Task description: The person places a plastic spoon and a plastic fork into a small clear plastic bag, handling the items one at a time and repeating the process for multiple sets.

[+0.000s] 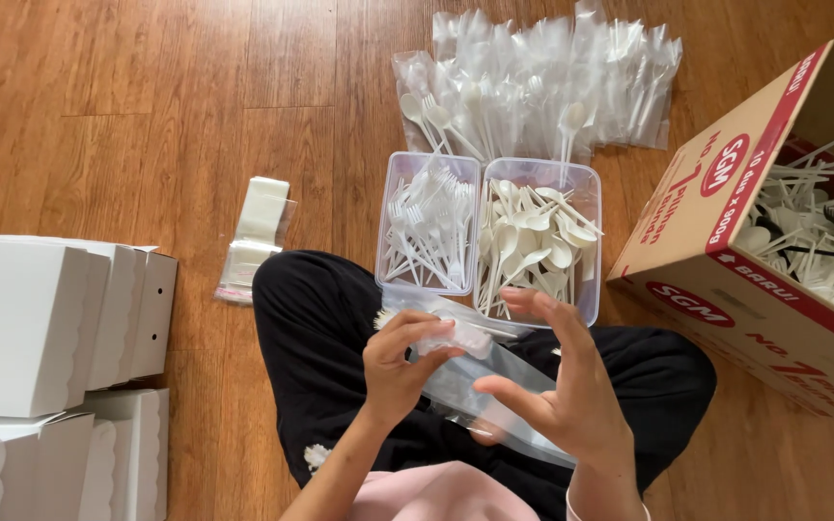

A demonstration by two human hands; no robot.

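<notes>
A: While your left hand (400,359) pinches the clear plastic sleeve (480,381) just below the fork tub (429,224), what's the right doing?

B: Your right hand (560,381) is spread, fingers loose against the sleeve, nearer you than the tub.

The person wears black trousers (320,328) and a pale pink top (436,492). Both forearms are bare. A small white mark, perhaps a print, sits on the trousers.
</notes>
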